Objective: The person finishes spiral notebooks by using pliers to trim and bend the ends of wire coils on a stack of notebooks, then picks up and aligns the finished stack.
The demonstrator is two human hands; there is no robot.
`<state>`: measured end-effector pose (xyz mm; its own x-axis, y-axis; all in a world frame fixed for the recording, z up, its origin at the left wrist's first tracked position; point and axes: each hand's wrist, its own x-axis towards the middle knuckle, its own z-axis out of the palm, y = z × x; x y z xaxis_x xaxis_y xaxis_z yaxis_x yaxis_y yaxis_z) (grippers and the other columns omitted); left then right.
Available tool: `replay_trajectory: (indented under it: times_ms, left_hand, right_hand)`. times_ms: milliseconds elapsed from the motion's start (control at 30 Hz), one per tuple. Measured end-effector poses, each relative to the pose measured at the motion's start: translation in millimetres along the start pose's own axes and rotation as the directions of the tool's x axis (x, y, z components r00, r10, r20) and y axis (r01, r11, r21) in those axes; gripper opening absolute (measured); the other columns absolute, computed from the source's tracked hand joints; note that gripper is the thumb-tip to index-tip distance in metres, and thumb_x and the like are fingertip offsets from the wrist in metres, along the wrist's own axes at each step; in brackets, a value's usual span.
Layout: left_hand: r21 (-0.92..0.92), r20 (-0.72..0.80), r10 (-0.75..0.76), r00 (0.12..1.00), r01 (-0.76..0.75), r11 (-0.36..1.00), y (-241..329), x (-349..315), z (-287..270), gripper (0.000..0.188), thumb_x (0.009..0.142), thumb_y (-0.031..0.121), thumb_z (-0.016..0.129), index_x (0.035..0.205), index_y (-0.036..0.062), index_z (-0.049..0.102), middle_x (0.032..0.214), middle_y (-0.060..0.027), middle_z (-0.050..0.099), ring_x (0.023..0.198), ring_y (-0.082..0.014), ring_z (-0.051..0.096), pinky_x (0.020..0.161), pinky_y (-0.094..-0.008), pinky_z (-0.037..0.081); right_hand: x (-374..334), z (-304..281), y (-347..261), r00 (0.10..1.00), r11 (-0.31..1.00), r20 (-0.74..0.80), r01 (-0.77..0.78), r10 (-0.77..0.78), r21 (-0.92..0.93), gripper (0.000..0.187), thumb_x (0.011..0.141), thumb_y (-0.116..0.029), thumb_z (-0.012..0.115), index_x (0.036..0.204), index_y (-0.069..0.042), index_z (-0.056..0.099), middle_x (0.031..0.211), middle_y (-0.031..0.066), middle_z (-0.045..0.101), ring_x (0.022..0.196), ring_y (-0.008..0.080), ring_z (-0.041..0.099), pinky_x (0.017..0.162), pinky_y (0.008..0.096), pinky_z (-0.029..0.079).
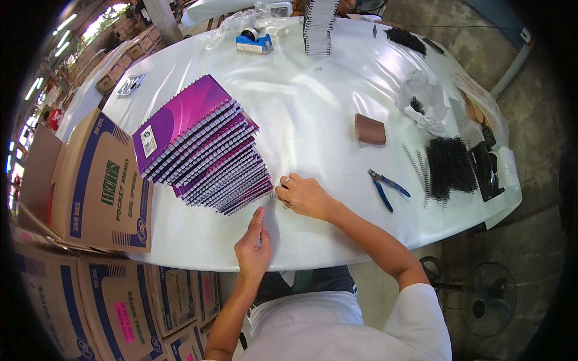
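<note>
A fanned stack of purple spiral notebooks (201,144) leans across the left part of the white-covered table, its coil edges facing me. Just off the stack's lower right end, my right hand (304,197) has its fingers bent closed around something small and greyish, mostly hidden by the fingertips. A ring is on one finger. Below and to the left, my left hand (253,245) is upright with fingers stretched, its fingertips close to the lowest notebooks. A thin coil-like edge shows beside those fingertips, too small to make out.
Blue-handled pliers (388,188), a brown block (369,129) and a pile of black spiral coils (448,168) lie to the right. An open carton (111,186) stands left. At the back are a blue tape dispenser (253,42) and a tall notebook stack (318,27).
</note>
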<state>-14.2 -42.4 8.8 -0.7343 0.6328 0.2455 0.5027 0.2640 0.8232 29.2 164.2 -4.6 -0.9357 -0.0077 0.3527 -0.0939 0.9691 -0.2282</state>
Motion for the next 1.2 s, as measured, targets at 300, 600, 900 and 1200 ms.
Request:
replay_trajectory:
  times_ms: [300, 600, 900, 1200]
  left_hand:
    - [-0.232, -0.104, 0.276, 0.956, -0.293, 0.928, 43, 23, 42, 0.049, 0.087, -0.011, 0.053, 0.136, -0.0009, 0.05, 0.137, -0.0172, 0.053, 0.125, -0.0237, 0.054, 0.103, -0.0307, 0.042]
    - [0.112, 0.274, 0.566, 0.777, -0.611, 0.784, 91, 58, 91, 0.063, 0.087, 0.007, 0.061, 0.145, 0.0113, 0.039, 0.152, -0.0211, 0.031, 0.142, -0.0436, 0.022, 0.112, -0.0599, 0.019]
    - [0.054, 0.234, 0.513, 0.826, -0.538, 0.841, 44, 0, 19, 0.045, 0.079, -0.009, 0.057, 0.121, 0.0034, 0.064, 0.148, -0.0239, 0.038, 0.139, -0.0531, 0.022, 0.111, -0.059, 0.023]
    - [0.071, -0.283, -0.054, 0.958, 0.077, 0.995, -50, -46, -59, 0.074, 0.08, -0.003, 0.067, 0.145, 0.0017, 0.034, 0.153, -0.0207, 0.029, 0.144, -0.0371, 0.024, 0.115, -0.0476, 0.02]
  right_hand:
    - [-18, -36, -9, 0.584, -0.464, 0.541, -0.292, 0.606, 0.836, 0.016, 0.089, -0.021, 0.066, 0.091, -0.006, 0.063, 0.09, 0.004, 0.066, 0.079, 0.0151, 0.062, 0.061, 0.0325, 0.053]
    - [-54, -49, 43, 0.552, -0.73, 0.479, 0.494, 0.683, 0.472, 0.011, 0.089, -0.015, 0.063, 0.086, -0.004, 0.061, 0.083, 0.0108, 0.063, 0.074, 0.0217, 0.062, 0.068, 0.0338, 0.058]
    - [-78, -220, 285, 0.051, -0.156, 0.148, 0.429, 0.988, 0.89, 0.037, 0.078, -0.031, 0.079, 0.095, -0.007, 0.058, 0.086, 0.0107, 0.058, 0.081, 0.0287, 0.057, 0.085, 0.0561, 0.045]
    - [-100, -232, 356, -0.053, 0.254, -0.398, -0.693, 0.916, 0.675, 0.07, 0.084, -0.05, 0.07, 0.135, -0.007, 0.05, 0.136, 0.0231, 0.05, 0.123, 0.0385, 0.049, 0.098, 0.055, 0.041]
